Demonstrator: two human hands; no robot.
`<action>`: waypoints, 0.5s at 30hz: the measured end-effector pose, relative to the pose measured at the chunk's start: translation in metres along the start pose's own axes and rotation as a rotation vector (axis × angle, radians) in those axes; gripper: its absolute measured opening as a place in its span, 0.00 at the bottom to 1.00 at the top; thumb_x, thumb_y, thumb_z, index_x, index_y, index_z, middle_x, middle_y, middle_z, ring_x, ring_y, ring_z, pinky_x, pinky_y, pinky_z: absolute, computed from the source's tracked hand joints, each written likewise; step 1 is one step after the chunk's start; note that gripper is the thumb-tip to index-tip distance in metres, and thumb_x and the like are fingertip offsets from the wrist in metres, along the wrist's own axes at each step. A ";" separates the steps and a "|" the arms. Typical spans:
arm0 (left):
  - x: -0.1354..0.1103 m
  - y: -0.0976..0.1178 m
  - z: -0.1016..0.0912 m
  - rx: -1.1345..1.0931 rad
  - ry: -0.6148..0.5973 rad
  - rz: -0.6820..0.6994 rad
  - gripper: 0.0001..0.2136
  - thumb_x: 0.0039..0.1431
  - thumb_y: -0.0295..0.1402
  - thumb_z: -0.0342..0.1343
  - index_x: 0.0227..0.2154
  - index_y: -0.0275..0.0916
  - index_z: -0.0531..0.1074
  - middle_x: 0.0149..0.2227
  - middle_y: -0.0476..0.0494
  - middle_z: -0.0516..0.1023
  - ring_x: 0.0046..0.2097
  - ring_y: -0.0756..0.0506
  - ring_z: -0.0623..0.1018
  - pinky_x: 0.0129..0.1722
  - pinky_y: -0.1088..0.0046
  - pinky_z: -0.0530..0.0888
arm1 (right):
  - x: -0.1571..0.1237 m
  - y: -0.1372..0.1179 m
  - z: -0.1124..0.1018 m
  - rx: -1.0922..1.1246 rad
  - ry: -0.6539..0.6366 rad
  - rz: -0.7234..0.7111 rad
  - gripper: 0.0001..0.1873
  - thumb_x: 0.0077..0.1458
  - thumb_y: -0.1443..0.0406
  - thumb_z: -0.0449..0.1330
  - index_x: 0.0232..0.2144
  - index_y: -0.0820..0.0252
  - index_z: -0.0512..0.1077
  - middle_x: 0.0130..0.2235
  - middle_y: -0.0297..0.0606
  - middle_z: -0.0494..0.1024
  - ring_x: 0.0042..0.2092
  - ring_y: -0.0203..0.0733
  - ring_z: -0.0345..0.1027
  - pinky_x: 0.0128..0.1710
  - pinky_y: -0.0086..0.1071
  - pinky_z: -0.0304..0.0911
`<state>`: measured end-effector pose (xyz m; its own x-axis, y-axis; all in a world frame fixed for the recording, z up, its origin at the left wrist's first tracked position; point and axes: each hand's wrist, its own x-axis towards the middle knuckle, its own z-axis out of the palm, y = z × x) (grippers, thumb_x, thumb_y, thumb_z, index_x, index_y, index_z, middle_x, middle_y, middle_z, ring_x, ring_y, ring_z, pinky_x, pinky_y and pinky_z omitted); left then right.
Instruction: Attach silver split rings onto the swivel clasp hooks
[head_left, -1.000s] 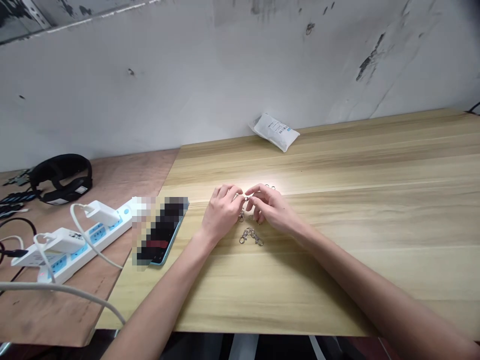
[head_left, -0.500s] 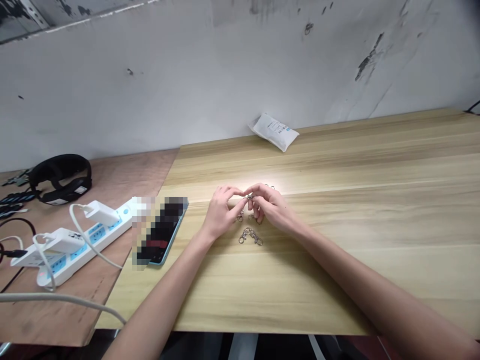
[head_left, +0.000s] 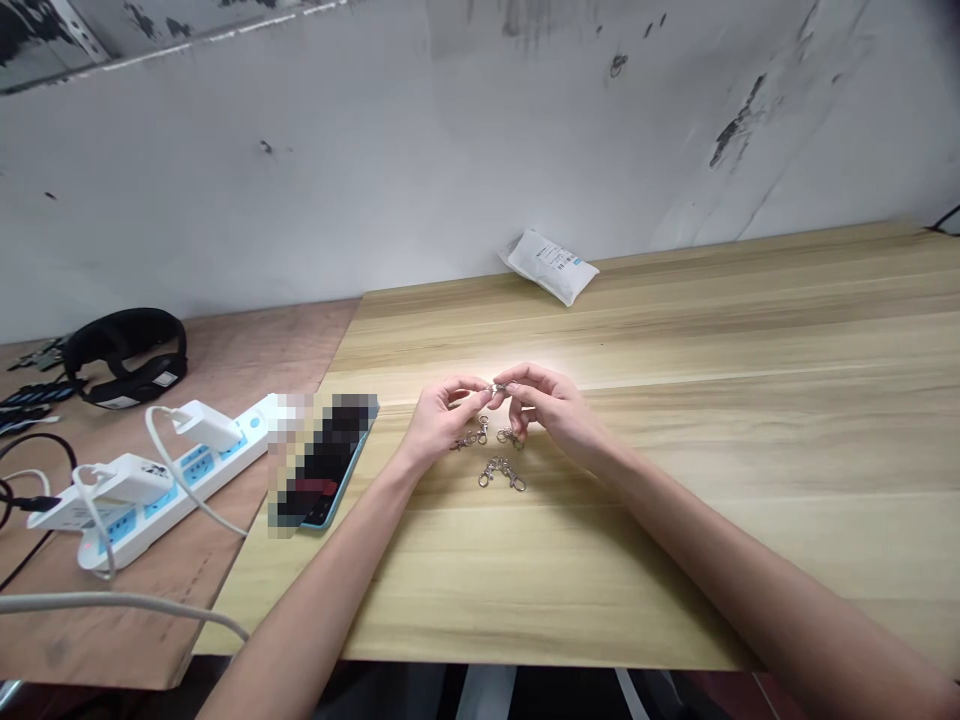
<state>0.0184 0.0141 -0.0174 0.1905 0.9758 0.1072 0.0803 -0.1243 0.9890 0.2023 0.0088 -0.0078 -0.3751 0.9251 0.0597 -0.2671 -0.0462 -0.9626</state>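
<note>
Between the fingertips of both hands is a small silver metal swivel clasp (head_left: pixel 498 388), held just above the table; its finer details are too small to make out. My left hand (head_left: pixel 439 418) pinches its left end with thumb and forefinger. At the other end, my right hand (head_left: pixel 553 408) has its thumb and forefinger closed on it, the other fingers curled below. More silver clasps lie on the wood underneath: a joined pair (head_left: pixel 501 474) nearest me, a group (head_left: pixel 474 434) beside the left fingers, and another clasp (head_left: pixel 510 438) partly under the right fingers.
A white plastic package (head_left: pixel 551 266) lies against the wall at the back of the table (head_left: pixel 712 420). To the left are a partly blurred-out phone (head_left: pixel 330 470), a white power strip (head_left: pixel 184 485) with chargers and cables, and a black headset-like strap (head_left: pixel 124 358).
Both hands have shifted slightly, still pinching the clasp. More of the clasps beneath them now show, while rings seen behind the right hand earlier are out of sight.
</note>
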 end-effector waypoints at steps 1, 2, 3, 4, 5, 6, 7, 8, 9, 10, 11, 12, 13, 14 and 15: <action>0.000 0.000 0.000 -0.001 0.012 0.019 0.12 0.53 0.41 0.64 0.34 0.37 0.77 0.37 0.43 0.79 0.38 0.47 0.78 0.38 0.71 0.74 | 0.000 -0.001 0.000 0.005 0.000 0.000 0.11 0.54 0.60 0.61 0.38 0.59 0.72 0.34 0.36 0.78 0.24 0.32 0.66 0.22 0.29 0.65; 0.001 0.000 -0.001 0.004 0.025 0.049 0.11 0.53 0.40 0.64 0.33 0.37 0.77 0.38 0.43 0.79 0.39 0.47 0.78 0.40 0.71 0.74 | 0.000 -0.002 0.000 0.007 0.000 0.004 0.11 0.54 0.60 0.61 0.38 0.59 0.72 0.34 0.37 0.78 0.24 0.32 0.66 0.22 0.29 0.65; 0.001 0.000 -0.001 0.010 0.037 0.083 0.10 0.53 0.39 0.64 0.32 0.37 0.77 0.39 0.43 0.79 0.40 0.47 0.78 0.42 0.70 0.74 | 0.000 -0.002 0.000 0.007 0.004 0.007 0.11 0.54 0.60 0.61 0.38 0.59 0.72 0.34 0.37 0.79 0.24 0.32 0.66 0.23 0.30 0.66; 0.001 0.000 -0.001 0.020 0.045 0.115 0.09 0.54 0.38 0.63 0.32 0.37 0.77 0.39 0.43 0.79 0.42 0.46 0.78 0.44 0.69 0.74 | 0.000 -0.003 0.000 0.004 0.012 0.007 0.11 0.53 0.61 0.62 0.38 0.59 0.72 0.34 0.38 0.79 0.24 0.32 0.66 0.23 0.30 0.66; 0.001 0.001 -0.002 0.036 0.048 0.144 0.08 0.55 0.37 0.63 0.32 0.37 0.77 0.40 0.42 0.79 0.43 0.46 0.78 0.46 0.68 0.73 | 0.000 -0.004 0.001 -0.001 0.023 0.005 0.10 0.53 0.61 0.62 0.38 0.60 0.72 0.33 0.38 0.79 0.23 0.32 0.66 0.23 0.30 0.65; 0.001 0.002 -0.002 0.064 0.051 0.175 0.08 0.56 0.37 0.62 0.32 0.37 0.76 0.39 0.42 0.78 0.43 0.45 0.78 0.46 0.67 0.73 | 0.000 -0.004 0.000 -0.006 0.036 0.002 0.10 0.53 0.61 0.62 0.37 0.60 0.73 0.33 0.38 0.79 0.23 0.32 0.66 0.23 0.31 0.65; 0.000 0.003 -0.002 0.111 0.055 0.209 0.07 0.57 0.36 0.61 0.32 0.37 0.76 0.39 0.42 0.78 0.44 0.45 0.77 0.47 0.66 0.73 | 0.000 -0.004 0.000 -0.011 0.047 -0.001 0.10 0.52 0.61 0.62 0.36 0.60 0.73 0.32 0.38 0.79 0.23 0.32 0.66 0.23 0.31 0.65; -0.001 0.005 -0.001 0.182 0.062 0.251 0.06 0.58 0.35 0.60 0.32 0.38 0.76 0.39 0.43 0.78 0.44 0.45 0.77 0.48 0.65 0.72 | 0.001 -0.004 0.000 -0.016 0.057 -0.001 0.10 0.52 0.61 0.61 0.36 0.60 0.73 0.32 0.37 0.79 0.22 0.32 0.66 0.23 0.31 0.65; -0.002 0.006 -0.001 0.278 0.071 0.300 0.05 0.59 0.34 0.59 0.32 0.38 0.75 0.39 0.43 0.78 0.45 0.45 0.76 0.48 0.64 0.71 | 0.001 -0.004 0.000 -0.022 0.066 0.003 0.10 0.52 0.61 0.61 0.35 0.60 0.73 0.31 0.37 0.79 0.22 0.32 0.65 0.23 0.31 0.65; -0.003 0.008 -0.001 0.394 0.080 0.356 0.04 0.59 0.33 0.58 0.32 0.39 0.75 0.39 0.44 0.78 0.45 0.45 0.76 0.49 0.64 0.70 | 0.001 -0.003 -0.001 -0.031 0.073 0.011 0.09 0.51 0.61 0.61 0.35 0.60 0.73 0.30 0.37 0.79 0.22 0.32 0.65 0.23 0.30 0.65; -0.005 0.009 0.000 0.523 0.085 0.415 0.03 0.60 0.32 0.57 0.32 0.39 0.75 0.38 0.44 0.78 0.45 0.44 0.75 0.49 0.63 0.69 | 0.001 -0.002 -0.001 -0.045 0.078 0.020 0.09 0.51 0.62 0.61 0.35 0.60 0.73 0.30 0.37 0.79 0.22 0.33 0.65 0.22 0.30 0.64; -0.006 0.011 0.000 0.655 0.086 0.474 0.03 0.60 0.31 0.57 0.32 0.40 0.75 0.38 0.45 0.78 0.45 0.44 0.74 0.49 0.63 0.69 | 0.001 -0.001 -0.001 -0.067 0.083 0.024 0.09 0.51 0.63 0.60 0.35 0.60 0.73 0.29 0.36 0.79 0.22 0.33 0.65 0.22 0.30 0.64; -0.007 0.012 0.001 0.781 0.081 0.529 0.03 0.60 0.30 0.56 0.32 0.40 0.74 0.38 0.45 0.79 0.45 0.43 0.73 0.48 0.62 0.68 | 0.001 0.000 -0.001 -0.097 0.089 0.019 0.08 0.52 0.63 0.59 0.35 0.60 0.72 0.28 0.35 0.78 0.22 0.33 0.65 0.22 0.29 0.63; -0.009 0.013 0.002 0.894 0.073 0.576 0.04 0.61 0.29 0.56 0.32 0.40 0.74 0.38 0.45 0.79 0.44 0.43 0.73 0.47 0.62 0.67 | 0.001 0.002 0.000 -0.131 0.092 0.005 0.07 0.52 0.64 0.58 0.35 0.60 0.72 0.27 0.34 0.76 0.21 0.33 0.64 0.22 0.29 0.62; -0.009 0.013 0.003 0.990 0.062 0.612 0.04 0.61 0.29 0.55 0.32 0.41 0.74 0.38 0.45 0.79 0.44 0.42 0.73 0.47 0.61 0.66 | 0.001 0.003 0.000 -0.169 0.094 -0.015 0.07 0.53 0.65 0.56 0.34 0.60 0.71 0.26 0.32 0.75 0.21 0.32 0.63 0.21 0.28 0.61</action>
<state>0.0206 0.0028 -0.0057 0.4159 0.7079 0.5709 0.7252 -0.6370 0.2615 0.2007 0.0092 -0.0107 -0.2854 0.9567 0.0572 -0.1164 0.0246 -0.9929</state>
